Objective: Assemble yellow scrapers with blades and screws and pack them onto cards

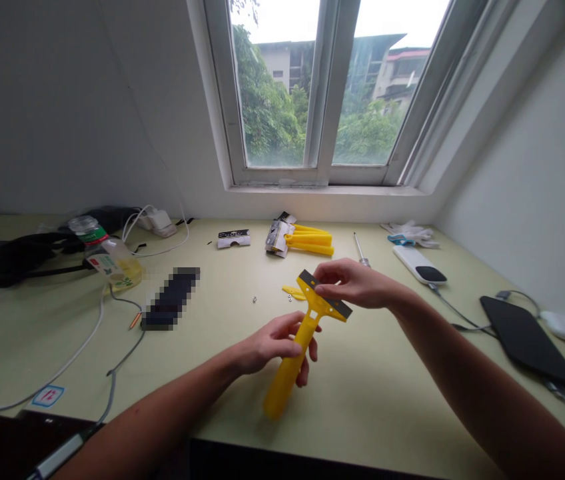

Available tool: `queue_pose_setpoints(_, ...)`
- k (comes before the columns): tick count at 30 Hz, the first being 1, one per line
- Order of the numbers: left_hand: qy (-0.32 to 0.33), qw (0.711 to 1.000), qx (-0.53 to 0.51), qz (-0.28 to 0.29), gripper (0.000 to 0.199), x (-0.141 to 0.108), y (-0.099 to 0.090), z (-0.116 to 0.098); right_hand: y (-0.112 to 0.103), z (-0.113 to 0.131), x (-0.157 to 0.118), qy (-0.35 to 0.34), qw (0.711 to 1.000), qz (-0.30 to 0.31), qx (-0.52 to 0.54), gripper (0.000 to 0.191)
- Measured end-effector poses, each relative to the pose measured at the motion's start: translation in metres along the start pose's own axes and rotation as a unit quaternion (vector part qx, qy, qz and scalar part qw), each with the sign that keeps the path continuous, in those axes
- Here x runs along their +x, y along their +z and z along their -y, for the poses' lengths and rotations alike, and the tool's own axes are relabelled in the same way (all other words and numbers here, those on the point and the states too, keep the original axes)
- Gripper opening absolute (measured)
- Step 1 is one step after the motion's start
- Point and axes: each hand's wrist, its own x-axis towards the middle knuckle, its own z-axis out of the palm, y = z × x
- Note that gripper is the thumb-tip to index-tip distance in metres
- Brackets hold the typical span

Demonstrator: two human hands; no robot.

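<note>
The left hand (pixel 272 343) is clenched around the handle of a yellow plastic scraper (pixel 287 380), its fingers wrapped round the grip. The right hand (pixel 355 283) pinches the far end of the scraper's wide head between thumb and fingers. The scraper is held above the table at a tilt, its handle end pointing near and its head far and right. The head is T-shaped, with a dark blade strip (pixel 335 301) along its edge and a small square hole at the neck.

Just beyond the hands, a small yellow piece (pixel 293 293) lies on the pale green desk (pixel 372 413), with tiny metal screws (pixel 254 300) to its left. Farther away sit more yellow parts (pixel 310 240) beside a torn packet (pixel 279 235), with a screwdriver (pixel 361 250) to their right. A plastic bottle (pixel 110 257) lies far left, and a black tablet (pixel 527 340) lies right.
</note>
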Motion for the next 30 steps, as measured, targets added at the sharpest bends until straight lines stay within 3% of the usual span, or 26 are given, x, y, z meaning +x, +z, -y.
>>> queue_pose_setpoints(4, 0.029, 0.997, -0.015, -0.071, 0.029, 0.003, 0.006, 0.002, 0.019, -0.001, 0.008, -0.006, 1.0, 0.019, -0.021, 0.019)
queue_pose_setpoints(9, 0.041, 0.988, -0.007, -0.149, 0.029, 0.005, 0.007, 0.002, 0.026, -0.008, 0.017, 0.02, 0.998, 0.038, 0.044, 0.027)
queue_pose_setpoints(18, -0.023, 0.981, -0.02, -0.193, 0.03, 0.008, -0.008, 0.003, 0.018, -0.034, 0.033, 0.023, 0.997, 0.056, 0.049, 0.036)
queue_pose_setpoints(23, -0.038, 0.956, -0.043, -0.288, 0.023, 0.007, -0.025, -0.008, 0.015, -0.062, 0.039, 0.04, 0.984, -0.08, -0.157, 0.03)
queue_pose_setpoints(27, -0.016, 0.943, -0.055, -0.329, 0.019, 0.006, -0.034, -0.016, 0.025, -0.074, 0.042, 0.034, 0.963, -0.05, -0.264, 0.029)
queue_pose_setpoints(30, -0.006, 0.947, -0.065, -0.315, 0.02, 0.007, -0.034, -0.014, 0.03, -0.075, 0.043, 0.05, 0.959, -0.044, -0.275, 0.026)
